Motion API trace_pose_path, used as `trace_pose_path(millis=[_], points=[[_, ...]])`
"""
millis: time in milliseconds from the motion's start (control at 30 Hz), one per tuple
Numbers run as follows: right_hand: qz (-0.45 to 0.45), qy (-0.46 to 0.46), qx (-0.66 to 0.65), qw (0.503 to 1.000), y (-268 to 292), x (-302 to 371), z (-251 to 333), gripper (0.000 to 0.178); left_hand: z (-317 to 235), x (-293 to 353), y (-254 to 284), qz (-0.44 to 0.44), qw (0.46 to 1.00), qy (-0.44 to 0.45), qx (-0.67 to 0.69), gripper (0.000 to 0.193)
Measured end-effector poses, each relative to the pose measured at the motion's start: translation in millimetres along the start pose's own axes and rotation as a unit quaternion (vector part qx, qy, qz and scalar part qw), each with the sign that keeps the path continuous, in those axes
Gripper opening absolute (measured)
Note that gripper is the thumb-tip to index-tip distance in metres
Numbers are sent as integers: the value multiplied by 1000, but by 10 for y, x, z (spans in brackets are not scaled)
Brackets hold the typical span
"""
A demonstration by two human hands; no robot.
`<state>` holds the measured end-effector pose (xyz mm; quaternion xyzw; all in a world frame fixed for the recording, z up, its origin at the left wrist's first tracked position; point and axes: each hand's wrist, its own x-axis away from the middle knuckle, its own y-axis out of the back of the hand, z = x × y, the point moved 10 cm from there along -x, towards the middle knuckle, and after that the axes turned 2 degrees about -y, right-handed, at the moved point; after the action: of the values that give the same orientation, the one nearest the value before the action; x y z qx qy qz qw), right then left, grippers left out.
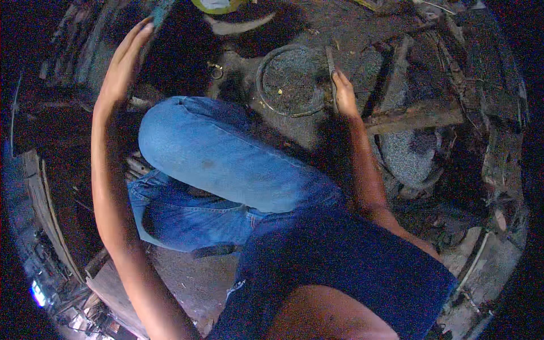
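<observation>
My left hand (123,68) reaches to the far left, its fingers stretched out. Its fingertips are close to a blurred teal patch (161,14); whether they touch it I cannot tell. At the far right of my knee, my right hand (344,93) closes on a thin, flat grey strip (331,68), which stands nearly lengthwise away from me. The strip lies by the right side of a round, rimmed pan (259,85) with dark, grainy stuff in it. A tiny yellow bit (280,91) shows on that stuff.
Beyond my bent, jeans-clad knee lies a small brass-coloured ring (215,71). A yellow-green round container (218,7) stands at the far edge, near a pale curved piece (241,26). Right of my hand are a wooden plank (416,118) and a grey rounded slab (411,161).
</observation>
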<state>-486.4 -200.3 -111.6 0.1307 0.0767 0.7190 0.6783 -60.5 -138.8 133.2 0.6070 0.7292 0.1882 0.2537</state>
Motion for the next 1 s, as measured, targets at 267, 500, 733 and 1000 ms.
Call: trace_pose_path(millis=[267,500,733,1000], points=[[-20,-91,-83,992,150,167,-170,49,-742,-505,-2002,240,946,-107,-191,63],[-92,-11,129,987,105,497,-452,46,-128,-374,-3398,202,943,-71,-256,51],[18,-184,290,939,-210,782,-1264,46,526,-137,-3727,166,968,-44,-183,53],[-31,-202,283,937,-176,859,-1531,45,971,137,-3568,115,977,-21,-181,54]])
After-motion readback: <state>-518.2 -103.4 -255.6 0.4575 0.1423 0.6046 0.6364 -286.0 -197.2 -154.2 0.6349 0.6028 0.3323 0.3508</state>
